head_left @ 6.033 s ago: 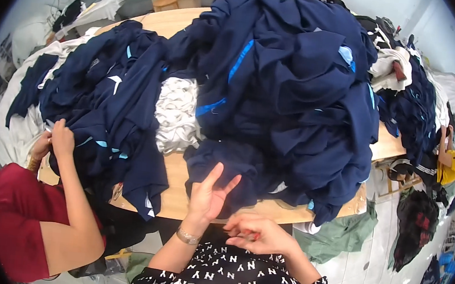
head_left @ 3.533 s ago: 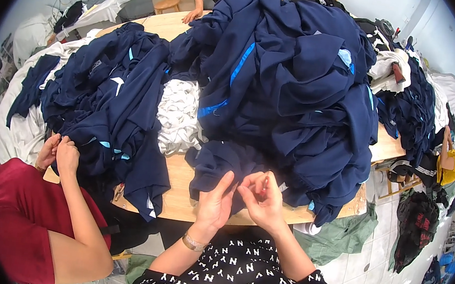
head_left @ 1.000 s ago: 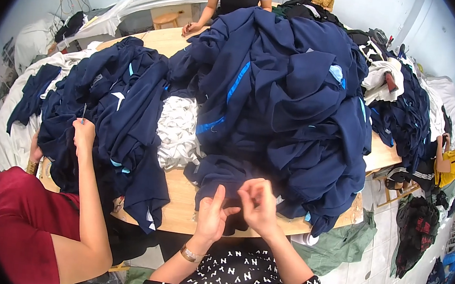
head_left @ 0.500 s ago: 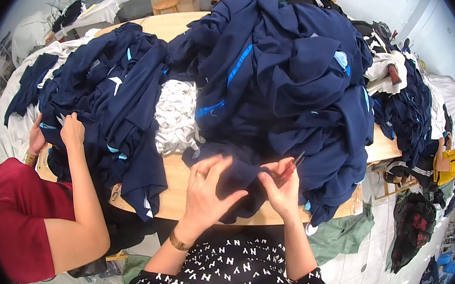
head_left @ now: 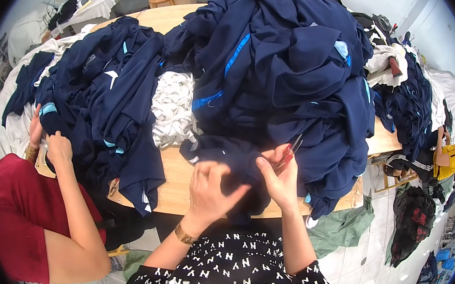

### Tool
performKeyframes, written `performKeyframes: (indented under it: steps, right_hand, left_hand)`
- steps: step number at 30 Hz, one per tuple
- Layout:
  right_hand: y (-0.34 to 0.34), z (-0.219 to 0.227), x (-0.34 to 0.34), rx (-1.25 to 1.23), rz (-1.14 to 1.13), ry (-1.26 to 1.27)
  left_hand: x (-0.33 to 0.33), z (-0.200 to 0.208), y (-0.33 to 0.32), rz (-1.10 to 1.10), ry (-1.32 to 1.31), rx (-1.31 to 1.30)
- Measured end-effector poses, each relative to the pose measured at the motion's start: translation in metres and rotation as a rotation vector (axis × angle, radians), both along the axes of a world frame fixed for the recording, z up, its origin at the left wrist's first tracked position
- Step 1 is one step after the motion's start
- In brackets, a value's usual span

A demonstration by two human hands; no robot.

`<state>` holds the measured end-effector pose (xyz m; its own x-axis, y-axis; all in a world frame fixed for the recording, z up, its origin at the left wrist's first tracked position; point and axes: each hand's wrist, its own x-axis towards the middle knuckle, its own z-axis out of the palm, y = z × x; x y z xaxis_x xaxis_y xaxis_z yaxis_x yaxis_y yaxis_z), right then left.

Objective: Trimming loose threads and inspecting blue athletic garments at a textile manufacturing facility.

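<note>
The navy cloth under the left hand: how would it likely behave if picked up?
The navy cloth would probably sag rather than hold a shape, since it lies in soft, loose folds. It seems unlikely to roll, having no firm round form. It may drag against the big navy pile, which lies right behind it.

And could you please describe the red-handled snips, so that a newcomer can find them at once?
Find the large navy fabric heap on the wooden table. At its near side, the wearer's right hand holds the red-handled snips, metal tips pointing away from the wearer. Their bright red sets them apart from the dark heap behind.
</note>
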<state>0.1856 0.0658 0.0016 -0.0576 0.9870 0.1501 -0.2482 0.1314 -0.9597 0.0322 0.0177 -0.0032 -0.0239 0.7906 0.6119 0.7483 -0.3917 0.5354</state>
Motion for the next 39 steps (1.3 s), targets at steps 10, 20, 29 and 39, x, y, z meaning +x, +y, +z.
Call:
performKeyframes:
  steps: [10, 20, 29, 39]
  right_hand:
    - [0.001, -0.009, -0.003, 0.254, -0.188, -0.458]
    - [-0.073, -0.085, -0.010, 0.339, -0.062, -0.698]
    - [-0.065, -0.094, -0.024, 0.121, -0.090, -0.788]
    - [-0.021, -0.045, 0.010, -0.041, -0.306, -0.047]
  left_hand:
    - [-0.094, -0.032, 0.022, 0.354, -0.294, -0.280]
    - [-0.090, -0.080, -0.046, 0.466, -0.347, -0.790]
    - [-0.075, -0.121, -0.021, 0.188, -1.211, -0.960]
    - [-0.092, -0.068, -0.039, -0.559, -2.197, -0.596]
